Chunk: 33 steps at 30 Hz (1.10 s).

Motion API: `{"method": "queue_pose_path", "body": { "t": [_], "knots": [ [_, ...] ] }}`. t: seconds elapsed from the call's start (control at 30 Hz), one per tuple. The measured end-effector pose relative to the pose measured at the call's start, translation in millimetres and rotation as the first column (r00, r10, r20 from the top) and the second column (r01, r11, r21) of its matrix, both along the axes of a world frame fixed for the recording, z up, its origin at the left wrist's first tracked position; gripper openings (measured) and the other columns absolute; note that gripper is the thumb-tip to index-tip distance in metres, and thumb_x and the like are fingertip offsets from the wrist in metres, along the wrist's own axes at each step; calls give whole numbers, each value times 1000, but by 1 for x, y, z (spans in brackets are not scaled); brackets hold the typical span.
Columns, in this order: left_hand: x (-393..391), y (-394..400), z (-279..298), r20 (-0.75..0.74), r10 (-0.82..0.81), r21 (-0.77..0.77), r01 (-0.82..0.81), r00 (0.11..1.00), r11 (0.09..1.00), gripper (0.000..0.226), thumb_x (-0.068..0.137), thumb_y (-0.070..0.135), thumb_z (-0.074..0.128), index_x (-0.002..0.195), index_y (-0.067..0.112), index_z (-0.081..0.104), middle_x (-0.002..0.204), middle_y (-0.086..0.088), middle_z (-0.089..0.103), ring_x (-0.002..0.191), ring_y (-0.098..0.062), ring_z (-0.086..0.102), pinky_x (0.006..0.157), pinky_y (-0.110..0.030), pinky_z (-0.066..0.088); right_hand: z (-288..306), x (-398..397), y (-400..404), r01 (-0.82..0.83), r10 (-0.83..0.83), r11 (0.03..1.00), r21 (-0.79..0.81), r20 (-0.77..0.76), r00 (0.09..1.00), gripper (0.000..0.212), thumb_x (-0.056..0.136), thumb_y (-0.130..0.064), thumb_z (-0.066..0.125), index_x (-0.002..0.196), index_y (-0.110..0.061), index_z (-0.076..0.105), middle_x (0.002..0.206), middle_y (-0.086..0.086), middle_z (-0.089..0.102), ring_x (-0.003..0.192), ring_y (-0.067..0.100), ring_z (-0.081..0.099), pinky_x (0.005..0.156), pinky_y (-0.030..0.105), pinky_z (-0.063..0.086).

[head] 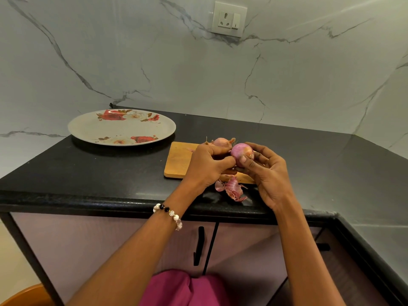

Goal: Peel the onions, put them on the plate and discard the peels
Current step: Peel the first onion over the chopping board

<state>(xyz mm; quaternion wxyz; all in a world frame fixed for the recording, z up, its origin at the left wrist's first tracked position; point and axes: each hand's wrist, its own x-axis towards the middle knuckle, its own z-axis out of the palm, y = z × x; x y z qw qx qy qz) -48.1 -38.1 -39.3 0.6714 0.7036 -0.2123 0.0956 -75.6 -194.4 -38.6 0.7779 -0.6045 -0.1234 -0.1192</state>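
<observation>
A pink onion (241, 152), partly peeled, is held above the wooden cutting board (180, 159). My right hand (268, 173) grips it from the right with thumb and fingers curled round it. My left hand (206, 165) pinches at its left side, fingertips against the skin. A second onion (221, 142), still in its papery skin, lies on the board just behind my hands. Loose purple peels (233, 188) lie on the counter at the board's front edge. The round flowered plate (88, 129) sits at the back left with nothing on it.
The black counter (99, 173) ends in a rounded front edge and turns a corner at the right. A marble wall with a socket (229, 19) stands behind. Cupboard doors with black handles (198, 246) are below. An orange object (24, 294) shows at the bottom left.
</observation>
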Motion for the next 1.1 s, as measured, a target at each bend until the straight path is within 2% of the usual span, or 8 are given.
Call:
{"method": "queue_pose_path", "body": {
  "t": [0.2,0.33,0.47,0.73,1.0,1.1],
  "knots": [
    [0,-1,0,13,-1,20,1,1000,1000,26,83,5,70,109,3,70,95,-7,73,85,-17,71,73,-32,60,-1,0,-1,22,-23,1000,-16,-5,1000,58,59,-20,85,113,-8,68,106,14,73,96,35,72,73,36,63],
    [-1,-1,0,29,18,61,-20,999,998,26,84,2,67,109,4,69,95,-6,72,83,-15,71,70,-28,59,-1,0,-2,27,-28,999,-33,-12,1000,52,64,-15,83,113,-9,68,104,12,74,94,35,73,71,39,64],
    [0,-1,1,-38,42,6,-42,998,999,27,87,-6,57,110,2,69,96,-13,72,75,-18,73,71,-36,60,-1,0,-1,5,-4,999,33,-28,1000,41,70,-12,76,110,-7,67,97,10,76,84,29,74,66,34,63],
    [-1,-3,2,-71,-26,-43,23,997,999,31,85,12,69,115,3,67,98,-12,72,82,-21,72,74,-41,60,-1,0,-2,35,-35,999,-1,-6,999,49,68,-12,79,114,-8,66,98,9,74,82,25,73,61,30,61],
    [-3,-1,2,-50,-4,-16,3,999,1000,28,83,5,70,111,2,69,98,-11,72,82,-18,72,75,-37,60,-1,0,-2,48,-48,998,-48,-5,999,50,65,-11,81,113,-8,68,100,11,73,82,26,74,60,31,61],
    [0,-1,0,-7,49,43,-49,999,998,30,82,8,71,112,6,69,100,-8,72,86,-15,71,76,-34,60,-3,1,-2,64,-64,994,-84,5,998,51,64,-12,82,113,-9,68,104,13,72,90,30,73,64,35,63]
  ]
}}
